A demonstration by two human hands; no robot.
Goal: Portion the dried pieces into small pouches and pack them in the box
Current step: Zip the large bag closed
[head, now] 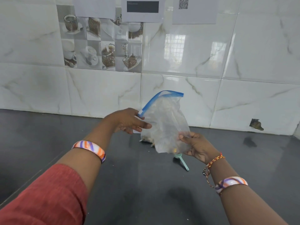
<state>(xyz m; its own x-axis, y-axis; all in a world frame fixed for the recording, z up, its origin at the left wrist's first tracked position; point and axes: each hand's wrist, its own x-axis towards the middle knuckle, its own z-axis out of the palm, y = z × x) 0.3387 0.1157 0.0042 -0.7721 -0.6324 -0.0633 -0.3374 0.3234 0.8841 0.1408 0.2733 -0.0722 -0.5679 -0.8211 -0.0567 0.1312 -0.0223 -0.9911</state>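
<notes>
A clear zip-lock bag [165,120] with a blue seal strip is held up above the dark counter, its mouth gaping at the top. Brown dried pieces lie in its bottom, partly hidden by crumpled plastic. My left hand [129,120] pinches the bag's left edge just under the blue strip. My right hand [196,146] grips the lower right side of the bag. A small mint-green scoop [181,161] lies on the counter under the bag, its handle pointing toward me. No box or small pouch is in view.
The dark counter [146,184] runs to a white marble-tiled wall [243,62] right behind the bag. Papers are taped high on the wall. A chipped hole [256,124] shows in the tile at lower right.
</notes>
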